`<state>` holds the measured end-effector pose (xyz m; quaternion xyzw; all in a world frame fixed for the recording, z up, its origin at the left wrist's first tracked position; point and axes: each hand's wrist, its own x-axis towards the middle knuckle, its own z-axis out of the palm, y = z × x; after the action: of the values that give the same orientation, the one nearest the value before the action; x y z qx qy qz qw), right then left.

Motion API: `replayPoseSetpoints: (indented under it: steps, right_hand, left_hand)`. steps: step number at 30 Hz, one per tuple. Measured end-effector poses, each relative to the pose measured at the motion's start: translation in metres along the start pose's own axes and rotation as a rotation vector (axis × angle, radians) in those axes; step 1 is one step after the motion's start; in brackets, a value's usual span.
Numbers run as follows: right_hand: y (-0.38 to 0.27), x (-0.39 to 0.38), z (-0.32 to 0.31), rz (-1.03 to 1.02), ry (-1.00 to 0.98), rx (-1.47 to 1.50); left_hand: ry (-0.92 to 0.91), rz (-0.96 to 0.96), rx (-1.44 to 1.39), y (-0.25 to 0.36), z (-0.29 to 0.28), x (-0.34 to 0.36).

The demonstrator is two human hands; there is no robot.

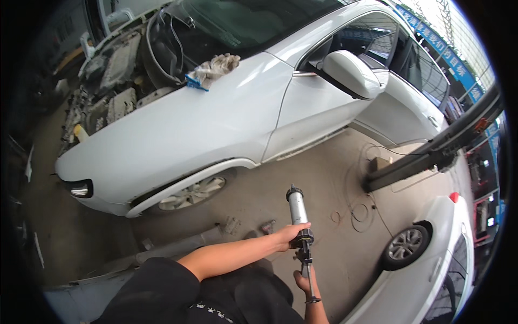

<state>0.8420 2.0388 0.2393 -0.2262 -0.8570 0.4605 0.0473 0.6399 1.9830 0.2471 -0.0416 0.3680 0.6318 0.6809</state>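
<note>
I hold a caulking gun (297,208) with a silver barrel and black end caps, its nozzle end pointing away from me toward the white car (226,124). My left hand (291,236) is wrapped round the lower part of the barrel, by the black rear collar. Behind it, my right hand (306,279) is closed round the handle, with the rod running back over the wrist. A fender, front wheel (194,193) and side mirror (353,74) of the car lie beyond the gun, not touching it.
Gloves or a rag (215,71) lie on the fender beside the exposed engine bay (116,75). A dark lift post (431,148) slants in at the right, with hoses (360,213) on the floor near its base. Another white car (431,259) stands at the lower right.
</note>
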Motion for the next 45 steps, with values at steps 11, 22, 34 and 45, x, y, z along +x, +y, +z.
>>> replayPoseSetpoints:
  steps: [11, 22, 34, 45]
  right_hand:
    - [0.011, 0.091, -0.035, 0.344, -0.139, 1.269]
    - [-0.004, 0.106, -0.016, 0.433, 0.017, 1.307]
    - [-0.132, 0.106, 0.033, 0.427, 0.196, 1.323]
    - [-0.216, 0.125, 0.052, 0.305, 0.104, 1.200]
  left_hand:
    - [0.450, 0.224, -0.181, 0.044, -0.155, -0.011]
    - [0.774, 0.745, -0.897, 0.049, -0.361, -0.158]
    - [0.538, 0.574, -0.885, 0.049, -0.382, -0.122]
    - [0.460, 0.583, -0.940, 0.022, -0.357, -0.123]
